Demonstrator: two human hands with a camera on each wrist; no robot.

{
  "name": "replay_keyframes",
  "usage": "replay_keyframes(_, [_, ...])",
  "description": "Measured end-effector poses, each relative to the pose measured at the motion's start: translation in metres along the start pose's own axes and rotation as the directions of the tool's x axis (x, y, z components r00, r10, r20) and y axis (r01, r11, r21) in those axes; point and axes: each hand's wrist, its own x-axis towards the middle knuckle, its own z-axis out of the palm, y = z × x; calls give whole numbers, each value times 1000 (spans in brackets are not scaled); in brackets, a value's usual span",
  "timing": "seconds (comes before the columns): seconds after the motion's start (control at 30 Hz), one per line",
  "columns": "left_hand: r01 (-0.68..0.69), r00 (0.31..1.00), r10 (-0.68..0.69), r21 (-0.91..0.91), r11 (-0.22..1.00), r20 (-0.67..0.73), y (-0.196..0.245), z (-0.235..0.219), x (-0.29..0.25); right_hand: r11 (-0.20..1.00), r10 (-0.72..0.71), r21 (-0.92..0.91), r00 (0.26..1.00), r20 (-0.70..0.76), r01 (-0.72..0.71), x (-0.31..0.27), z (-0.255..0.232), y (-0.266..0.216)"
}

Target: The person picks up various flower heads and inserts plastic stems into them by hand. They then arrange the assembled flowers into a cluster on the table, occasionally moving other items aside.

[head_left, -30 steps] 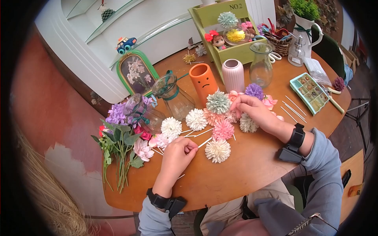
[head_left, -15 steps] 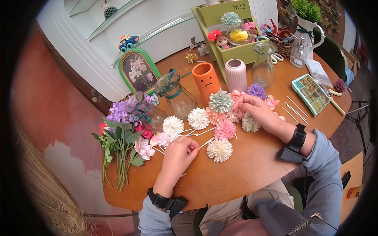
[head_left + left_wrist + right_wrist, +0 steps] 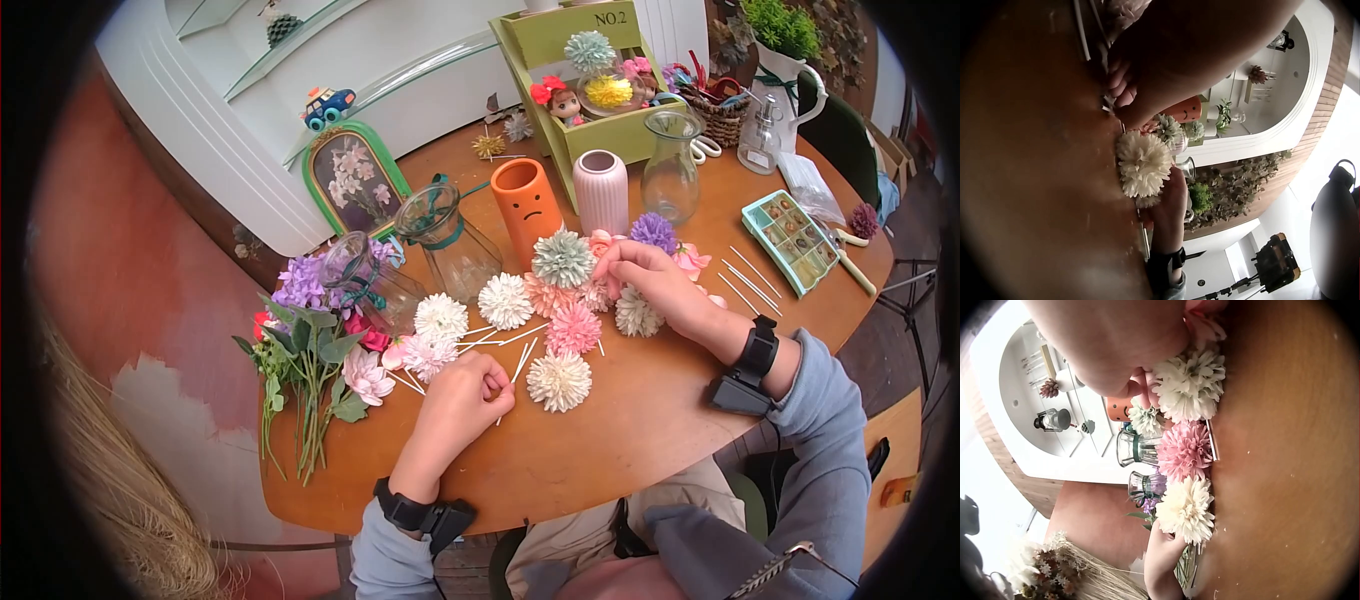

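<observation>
My left hand (image 3: pixel 460 405) is low over the table, thumb and fingertips pinching a thin white stick (image 3: pixel 521 362) that slants up past them. A cream pompom flower (image 3: pixel 559 382) lies just to its right. Higher up, my right hand (image 3: pixel 650 285) holds a sage-green pompom flower (image 3: pixel 563 258) at its side, thumb and forefinger together; its underside is hidden. Around and below that flower lie a pink pompom flower (image 3: pixel 573 328), a purple one (image 3: pixel 654 232) and several white ones. In the right wrist view the green flower (image 3: pixel 1145 419) is beyond the fingertips.
Behind the flowers stand an orange vase (image 3: pixel 527 215), a pink ribbed vase (image 3: pixel 602 195) and glass vases (image 3: pixel 440 245). Leafy stems (image 3: pixel 315 400) lie at the left. Loose white sticks (image 3: pixel 750 280) and a compartment box (image 3: pixel 790 240) are at the right.
My left hand has shifted slightly down and right, and the stick at its fingertips has turned steeper. The right hand with the green flower stays almost still.
</observation>
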Motion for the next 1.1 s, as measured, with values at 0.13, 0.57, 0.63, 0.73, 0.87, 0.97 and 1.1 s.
replay_keyframes(0.13, [16,999,-13,-92,996,30,5,0,0,1000,1,20,1000,-11,-1,0,0,1])
replay_keyframes(0.57, [41,999,-41,-63,997,8,3,3,1,999,4,40,1000,-11,-3,-1,0,0])
replay_keyframes(0.63, [39,999,-39,-39,998,6,3,1,2,999,2,32,1000,-9,-2,0,0,1])
replay_keyframes(0.73, [40,999,-41,-29,999,-6,5,0,1,999,5,34,1000,-9,-4,0,0,1])
replay_keyframes(0.87, [41,999,-41,-15,999,-17,6,-1,0,999,-2,34,1000,-10,2,-1,0,1])
replay_keyframes(0.97, [30,999,-31,-9,999,-19,5,-1,0,999,-2,44,1000,-6,2,-1,0,0])
replay_keyframes(1.1, [31,999,-31,-18,999,-10,4,0,0,999,4,51,1000,-6,-3,-1,0,0])
